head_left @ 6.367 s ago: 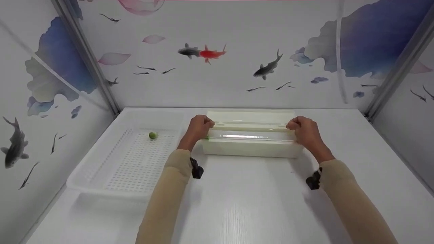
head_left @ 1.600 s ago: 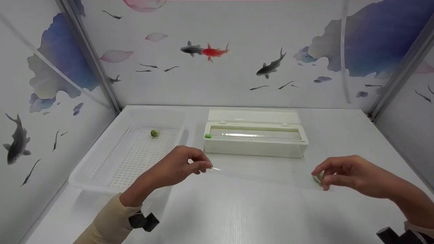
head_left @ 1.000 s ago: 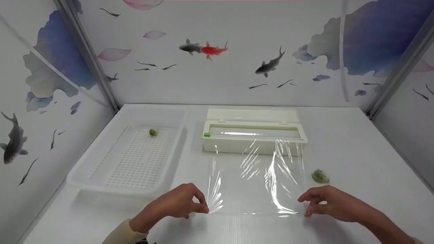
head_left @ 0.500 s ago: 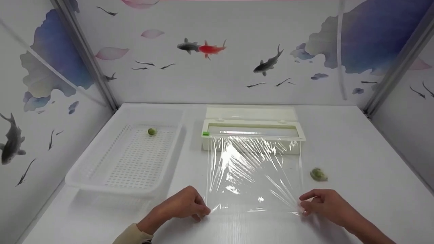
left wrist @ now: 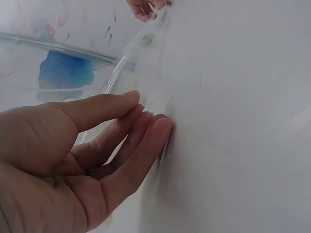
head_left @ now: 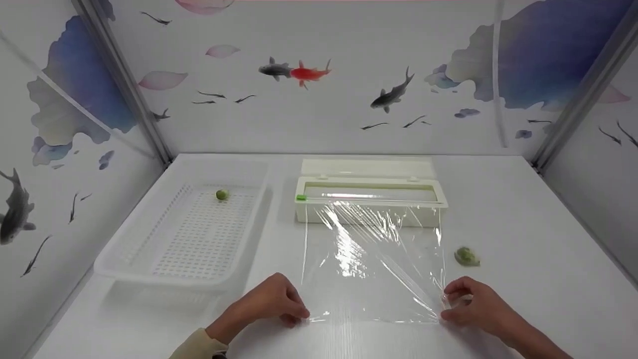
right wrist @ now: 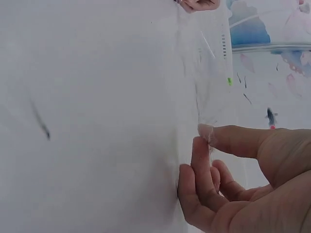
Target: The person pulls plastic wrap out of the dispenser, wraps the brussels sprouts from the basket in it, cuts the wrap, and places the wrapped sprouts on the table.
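Observation:
A clear sheet of plastic wrap (head_left: pixel 369 279) stretches from the front of a cream dispenser box (head_left: pixel 369 217) toward me, low over the white table. Its near left corner is pinched by my left hand (head_left: pixel 273 301), thumb and fingertips together in the left wrist view. My right hand (head_left: pixel 478 305) pinches the near right corner; in the right wrist view the film bunches at the thumb tip. The box's lid (head_left: pixel 369 166) stands raised at the back, and a green slider (head_left: pixel 301 197) sits at its left end. Just beyond my right hand lies a small green-and-pale lump (head_left: pixel 467 257).
On the left stands a white perforated plastic basket (head_left: pixel 174 279), with one small round green vegetable (head_left: pixel 222 194) inside. White panels (head_left: pixel 319 129) printed with fish and petals close off the back and both sides of the table.
Earlier both hands were at the box; they have since drawn the wrap out toward me. In the last half second the right hand's grip on its corner tightened and the sheet stayed stretched.

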The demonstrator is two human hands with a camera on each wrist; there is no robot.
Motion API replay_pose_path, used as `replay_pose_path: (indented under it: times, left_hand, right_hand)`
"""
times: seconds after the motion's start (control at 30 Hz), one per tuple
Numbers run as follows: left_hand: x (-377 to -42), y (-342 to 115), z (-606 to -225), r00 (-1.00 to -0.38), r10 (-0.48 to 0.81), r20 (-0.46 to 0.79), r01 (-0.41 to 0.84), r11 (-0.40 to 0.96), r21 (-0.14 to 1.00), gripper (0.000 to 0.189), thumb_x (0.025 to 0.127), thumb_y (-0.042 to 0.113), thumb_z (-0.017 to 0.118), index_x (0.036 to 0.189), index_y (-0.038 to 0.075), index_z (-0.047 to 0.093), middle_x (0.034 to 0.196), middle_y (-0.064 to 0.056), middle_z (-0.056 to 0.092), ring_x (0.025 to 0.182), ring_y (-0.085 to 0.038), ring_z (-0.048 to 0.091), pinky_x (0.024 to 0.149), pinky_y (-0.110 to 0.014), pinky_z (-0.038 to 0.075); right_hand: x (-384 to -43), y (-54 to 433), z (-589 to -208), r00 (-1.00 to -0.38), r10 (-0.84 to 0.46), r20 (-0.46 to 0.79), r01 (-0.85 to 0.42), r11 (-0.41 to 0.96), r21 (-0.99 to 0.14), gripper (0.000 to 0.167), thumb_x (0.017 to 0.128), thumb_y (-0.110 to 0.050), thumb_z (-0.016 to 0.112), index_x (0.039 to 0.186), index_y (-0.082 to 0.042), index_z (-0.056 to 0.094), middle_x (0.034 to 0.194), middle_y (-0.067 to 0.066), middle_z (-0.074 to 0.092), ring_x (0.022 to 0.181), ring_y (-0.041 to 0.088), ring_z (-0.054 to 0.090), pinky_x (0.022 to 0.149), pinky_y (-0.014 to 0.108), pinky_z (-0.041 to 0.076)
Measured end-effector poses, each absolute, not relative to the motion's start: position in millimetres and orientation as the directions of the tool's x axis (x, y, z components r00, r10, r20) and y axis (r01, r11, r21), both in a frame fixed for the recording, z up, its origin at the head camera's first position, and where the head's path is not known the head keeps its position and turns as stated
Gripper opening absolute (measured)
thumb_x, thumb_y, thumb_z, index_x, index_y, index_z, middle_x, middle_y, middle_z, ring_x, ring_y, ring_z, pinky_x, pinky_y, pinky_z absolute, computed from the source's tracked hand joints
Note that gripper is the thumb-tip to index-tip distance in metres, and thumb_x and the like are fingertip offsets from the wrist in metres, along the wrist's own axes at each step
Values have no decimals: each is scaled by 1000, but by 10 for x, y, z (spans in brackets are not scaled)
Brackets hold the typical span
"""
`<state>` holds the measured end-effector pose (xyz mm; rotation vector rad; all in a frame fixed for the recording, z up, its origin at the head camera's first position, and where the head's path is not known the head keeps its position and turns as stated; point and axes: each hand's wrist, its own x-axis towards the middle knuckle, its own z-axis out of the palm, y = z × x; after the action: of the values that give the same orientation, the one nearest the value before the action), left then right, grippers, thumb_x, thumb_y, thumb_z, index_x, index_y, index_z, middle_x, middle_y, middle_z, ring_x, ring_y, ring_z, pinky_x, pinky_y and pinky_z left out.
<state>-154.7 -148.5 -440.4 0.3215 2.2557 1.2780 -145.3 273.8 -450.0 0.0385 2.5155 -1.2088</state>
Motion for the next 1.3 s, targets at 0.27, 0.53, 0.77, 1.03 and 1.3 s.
replay_pose_path:
  times: [0.27,0.53,0.77,1.03,1.3]
  left_hand:
    - [-1549,-1497,-4425,-831,446,-333,-88,486,870,11,78,-1,81,81,-3,70,73,-12,74,60,-14,71,59,-25,61]
    - [-1563,-1519,-4454,-833,440,-335,-106,467,878,22,76,-3,82,80,-1,61,74,-20,74,55,-10,68,53,-19,55]
    - [-1575,-1528,-4465,-825,440,-356,-121,476,871,18,78,1,82,80,1,64,72,-15,74,56,-9,69,56,-20,57]
    - [-1577,-1509,-4464,-829,441,-344,-115,468,876,14,80,1,80,83,-3,68,70,-14,73,55,-10,66,57,-25,60]
    - [-1591,-1500,-4427,-845,413,-341,-109,491,864,9,84,6,78,83,-2,74,65,-8,70,53,-10,65,57,-26,61]
  right_hand:
    - [-1522,2797,-4517,-888,-129,-442,291,587,-755,71,80,-19,85,128,8,42,101,3,71,84,13,67,74,25,57]
    - [-1534,2925,-4509,-836,-375,-399,139,559,-817,38,83,-20,82,105,7,66,82,-3,73,73,8,66,65,22,58]
    - [-1557,2886,-4523,-831,-407,-379,67,602,-795,25,84,-20,81,91,0,68,73,1,68,64,11,62,56,25,57]
    - [-1586,2895,-4507,-815,-425,-394,93,576,-812,24,90,-21,74,92,2,68,74,1,69,63,11,62,59,26,59]
    - [-1612,2877,-4499,-833,-362,-418,132,604,-786,24,90,-25,75,94,-1,70,72,-1,67,64,11,63,60,27,60]
